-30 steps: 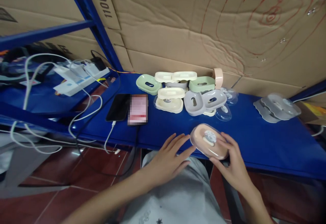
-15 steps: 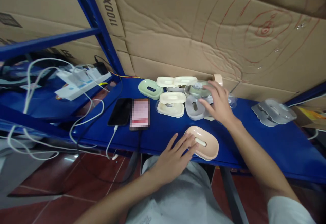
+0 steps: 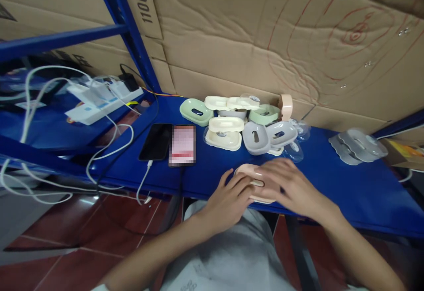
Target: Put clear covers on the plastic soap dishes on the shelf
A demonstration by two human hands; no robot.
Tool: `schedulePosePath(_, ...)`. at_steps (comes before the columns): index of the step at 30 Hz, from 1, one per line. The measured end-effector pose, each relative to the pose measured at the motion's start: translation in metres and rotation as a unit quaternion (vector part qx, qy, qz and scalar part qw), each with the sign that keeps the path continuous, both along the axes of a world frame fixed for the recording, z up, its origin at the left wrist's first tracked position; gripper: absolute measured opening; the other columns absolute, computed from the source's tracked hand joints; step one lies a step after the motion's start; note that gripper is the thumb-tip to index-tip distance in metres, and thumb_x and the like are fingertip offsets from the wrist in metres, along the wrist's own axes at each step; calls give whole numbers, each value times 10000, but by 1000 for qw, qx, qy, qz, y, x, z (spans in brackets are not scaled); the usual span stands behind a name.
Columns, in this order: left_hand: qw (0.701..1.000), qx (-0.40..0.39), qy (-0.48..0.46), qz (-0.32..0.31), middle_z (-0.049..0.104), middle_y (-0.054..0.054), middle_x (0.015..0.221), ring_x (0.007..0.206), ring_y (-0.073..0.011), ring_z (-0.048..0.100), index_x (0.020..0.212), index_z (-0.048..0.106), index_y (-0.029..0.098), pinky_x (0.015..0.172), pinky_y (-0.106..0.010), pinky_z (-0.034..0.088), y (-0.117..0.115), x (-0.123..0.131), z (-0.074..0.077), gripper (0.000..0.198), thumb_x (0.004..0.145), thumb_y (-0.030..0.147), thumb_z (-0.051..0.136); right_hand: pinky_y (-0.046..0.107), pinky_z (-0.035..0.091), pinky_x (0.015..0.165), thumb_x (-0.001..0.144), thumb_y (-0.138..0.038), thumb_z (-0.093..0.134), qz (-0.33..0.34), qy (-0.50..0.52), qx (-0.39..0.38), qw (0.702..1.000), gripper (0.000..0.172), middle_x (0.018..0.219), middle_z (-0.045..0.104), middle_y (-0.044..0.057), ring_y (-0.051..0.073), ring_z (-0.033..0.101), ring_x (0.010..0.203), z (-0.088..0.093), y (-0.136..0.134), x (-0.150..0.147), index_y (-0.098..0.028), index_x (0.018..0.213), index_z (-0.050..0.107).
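Observation:
A peach soap dish with a slot in its middle lies at the shelf's front edge, a cream piece showing through the slot. My left hand grips its left side, fingers bent over the rim. My right hand, slightly blurred, closes round the right end and hides most of it. Just behind are a grey soap dish and a lighter grey dish. Cream dishes are stacked to their left, and clear plastic covers lie to the right.
Green dishes and a peach piece on its side stand by the cardboard. Two phones lie at left, near white cables and a power strip. Grey dishes with a clear cover are stacked at right.
My right hand has come from the back group down to the peach dish. The clear cover under it now rests on the cream dishes at the back. My left hand stays on the dish.

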State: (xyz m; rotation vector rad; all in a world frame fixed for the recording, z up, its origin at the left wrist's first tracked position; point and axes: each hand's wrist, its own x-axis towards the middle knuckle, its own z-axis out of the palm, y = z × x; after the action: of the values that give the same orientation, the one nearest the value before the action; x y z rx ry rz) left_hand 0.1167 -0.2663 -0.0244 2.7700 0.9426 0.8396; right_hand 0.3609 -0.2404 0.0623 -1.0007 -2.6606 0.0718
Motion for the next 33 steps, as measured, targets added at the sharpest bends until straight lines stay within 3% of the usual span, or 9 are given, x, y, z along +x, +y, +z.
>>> schedulePosePath(4,1000,2,25,2,690,-114,1358,1344,-294,573,1251,637,159,1211,-571,384,3,3,-1,224,1125,283,500,526,488,1166,1062,-421,652,-11,-10,-9,1000,481,1447,711,119,286,649,1372,-31,-37,3,-229,1501,611)
schedulePosePath(9,1000,-14,-7,2,721,-84,1263,1309,-250,613,1289,628,176,1258,-545,385,4,6,1,242,1138,261,459,492,502,1127,1094,-286,598,-20,36,36,998,425,1403,742,96,254,673,1326,-51,-34,1,-234,1516,595)
schedulePosePath(14,988,117,-82,56,605,-158,1463,1444,-297,546,1351,629,233,1230,-544,440,1,4,-10,281,1074,273,617,484,457,1117,1080,-218,600,-49,83,91,991,375,1337,773,96,249,714,1222,-54,-43,15,-224,1454,626)
schedulePosePath(19,993,114,-40,3,693,-98,1350,1323,-256,624,1226,693,229,1196,-459,471,-1,-1,-13,177,1061,281,653,464,496,1015,1065,-239,569,-250,159,215,931,206,1164,799,105,283,729,1111,-72,-62,70,-222,1207,718)
schedulePosePath(24,996,86,29,-21,710,-94,1387,1332,-258,631,1188,722,194,1233,-473,408,-1,0,-9,193,1087,296,592,513,508,973,1111,-398,453,-483,58,215,847,404,1107,793,191,336,727,1036,-92,-46,134,-136,1202,746)
schedulePosePath(26,998,64,16,-4,680,-69,1475,1435,-252,569,1311,697,218,1319,-507,283,-1,1,-8,270,1105,333,566,595,484,1045,1113,-420,432,-490,31,185,851,448,1264,761,219,380,698,1185,-93,-29,149,-146,1311,725)
schedulePosePath(29,998,44,27,24,545,-70,1647,1572,-298,430,1564,534,248,1357,-606,130,-1,2,-7,472,1123,418,526,739,364,1162,1104,-437,440,-447,32,168,878,517,1644,490,254,460,464,1513,-85,-9,147,-166,1512,602)
schedulePosePath(31,998,39,45,36,430,-119,1723,1614,-354,358,1646,433,244,1333,-671,150,-1,3,-6,566,1123,445,513,723,344,1207,1106,-407,445,-391,71,162,903,529,1715,390,236,432,379,1585,-78,-7,127,-185,1578,531)
schedulePosePath(33,997,36,51,45,354,-174,1751,1628,-398,321,1664,404,234,1299,-706,215,-1,3,-6,606,1114,458,523,645,386,1221,1113,-347,450,-302,99,130,939,487,1687,461,178,364,429,1571,-71,-12,97,-246,1584,517)
